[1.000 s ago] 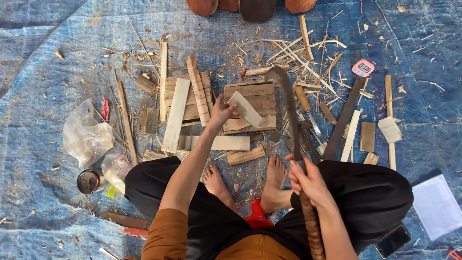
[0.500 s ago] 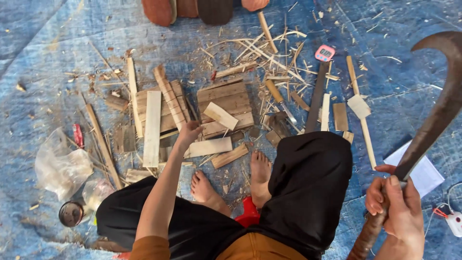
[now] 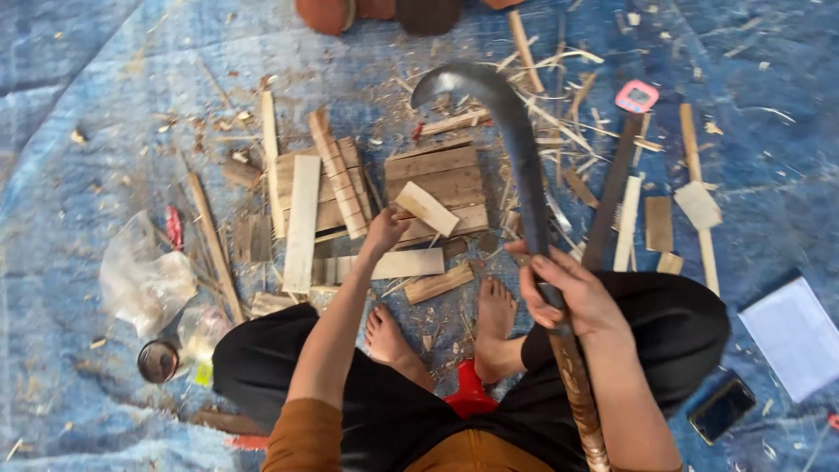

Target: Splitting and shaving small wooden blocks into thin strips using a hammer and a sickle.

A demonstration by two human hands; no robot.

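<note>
— What lies around on the blue tarp (image 3: 105, 105)?

— Wood slats (image 3: 301, 223), splinters, a plastic bag (image 3: 144, 280), a small tin (image 3: 158, 361), a phone (image 3: 722, 408), white paper (image 3: 795, 336).

— And the hands?

— The left hand (image 3: 383, 234) pinches a short wood piece (image 3: 426, 208) standing on the stacked boards (image 3: 441, 179). The right hand (image 3: 568, 293) is clamped round the handle of a curved blade (image 3: 516, 140), which hangs over the boards just right of that piece.

a makeshift woodworking spot on the ground: a blue tarp (image 3: 105, 105) spread as the floor, littered with cut wood slats (image 3: 301, 223), splinters (image 3: 542, 96) and shavings, with a curved chopping blade (image 3: 516, 149) in use.
</note>
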